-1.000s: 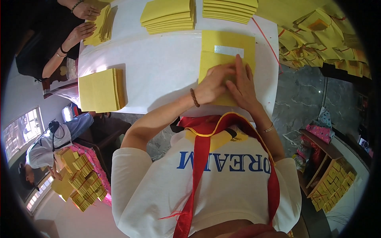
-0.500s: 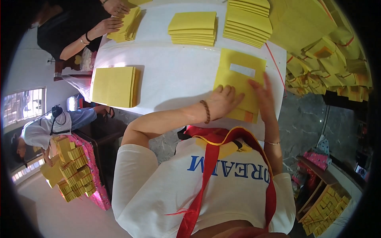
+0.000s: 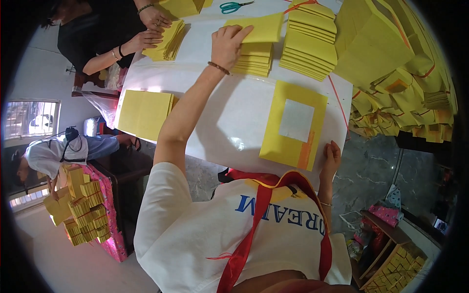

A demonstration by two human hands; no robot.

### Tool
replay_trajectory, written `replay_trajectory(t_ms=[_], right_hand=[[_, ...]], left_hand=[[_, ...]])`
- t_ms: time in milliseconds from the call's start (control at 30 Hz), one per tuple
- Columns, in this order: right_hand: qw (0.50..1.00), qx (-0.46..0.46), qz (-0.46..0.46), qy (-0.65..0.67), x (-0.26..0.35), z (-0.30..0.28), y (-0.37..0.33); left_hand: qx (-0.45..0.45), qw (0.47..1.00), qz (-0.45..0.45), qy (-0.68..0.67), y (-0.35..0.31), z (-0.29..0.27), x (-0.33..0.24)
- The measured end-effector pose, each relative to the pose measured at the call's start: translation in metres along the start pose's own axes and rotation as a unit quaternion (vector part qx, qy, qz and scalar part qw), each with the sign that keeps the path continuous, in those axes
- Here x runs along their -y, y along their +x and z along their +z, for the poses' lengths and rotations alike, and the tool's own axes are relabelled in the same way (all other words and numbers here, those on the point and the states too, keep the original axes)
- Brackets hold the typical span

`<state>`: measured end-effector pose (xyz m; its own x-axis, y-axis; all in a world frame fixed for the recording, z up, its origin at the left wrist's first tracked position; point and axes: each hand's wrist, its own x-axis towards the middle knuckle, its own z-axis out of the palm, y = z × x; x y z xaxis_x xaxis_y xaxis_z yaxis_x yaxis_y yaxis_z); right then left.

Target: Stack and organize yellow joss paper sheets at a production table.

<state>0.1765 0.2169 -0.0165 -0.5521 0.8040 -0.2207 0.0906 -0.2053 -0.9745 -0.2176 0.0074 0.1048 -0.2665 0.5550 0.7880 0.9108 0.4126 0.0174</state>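
My left hand (image 3: 228, 43) reaches across the white table (image 3: 220, 107) and grips the top yellow sheet (image 3: 264, 27) of a small stack of yellow paper (image 3: 254, 61), lifting its near edge. In front of me lies a yellow sheet with a white square and an orange strip (image 3: 293, 124). My right hand (image 3: 332, 157) rests on the table's near edge just right of that sheet and holds nothing.
Another person's hands (image 3: 154, 27) work a yellow pile (image 3: 168, 41) at the far left. Green-handled scissors (image 3: 234, 7) lie at the back. More stacks sit left (image 3: 144, 112) and centre-right (image 3: 308, 49); tied bundles (image 3: 391, 63) crowd the right. A seated person (image 3: 46, 154) handles bundles (image 3: 80, 205) on the floor.
My left hand left the sheet in front of me and reached out to the far stack, taking its top sheet. My right hand slid to the table edge.
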Motion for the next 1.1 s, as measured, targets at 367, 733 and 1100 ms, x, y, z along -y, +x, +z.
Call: replay_trajectory(t_ms=[367,733,1100], right_hand=[[0.991,-0.003,-0.127,-0.037,0.075,0.067,0.068],[0.973,0.198,0.115,0.005,0.048,0.321,0.149],[0.940,0.220,0.255,-0.047,0.064,0.318,0.143]], left_hand=[[0.379,0.921,-0.058,0.065,-0.050,0.032,0.018],[0.318,0.838,-0.399,-0.193,-0.053,0.042,0.056],[0.282,0.522,-0.672,-0.443,-0.059,0.041,0.080]])
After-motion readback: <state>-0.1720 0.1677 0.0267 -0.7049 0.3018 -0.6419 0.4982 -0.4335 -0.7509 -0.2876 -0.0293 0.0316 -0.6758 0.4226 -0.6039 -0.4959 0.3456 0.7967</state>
